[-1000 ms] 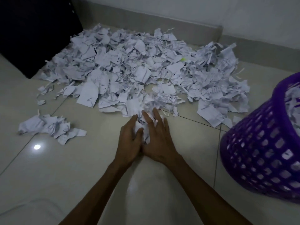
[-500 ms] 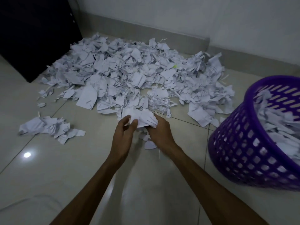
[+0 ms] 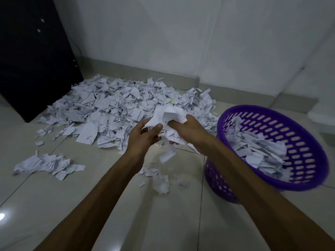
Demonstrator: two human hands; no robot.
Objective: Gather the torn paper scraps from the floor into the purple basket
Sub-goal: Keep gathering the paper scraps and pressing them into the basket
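Observation:
A bundle of white paper scraps [image 3: 167, 115] is held up above the floor between both hands. My left hand [image 3: 143, 137] grips its left side with the thumb over the paper. My right hand [image 3: 188, 132] grips its right side. A few loose scraps [image 3: 167, 154] are dropping from the bundle. The purple basket [image 3: 308, 142] stands just right of my hands, its latticed inside partly filled with scraps. A large pile of torn paper [image 3: 112, 109] covers the floor beyond my hands.
A smaller heap of scraps [image 3: 47, 164] lies on the tiles at the left, and a few fallen bits [image 3: 159, 182] lie under my hands. A black cabinet [image 3: 34, 57] stands at the back left. A white wall with a skirting runs behind the pile.
Both hands scooped a bundle of scraps off the floor, lifted it and carried it right toward the basket. Some scraps fell back to the tiles. The view tilted up.

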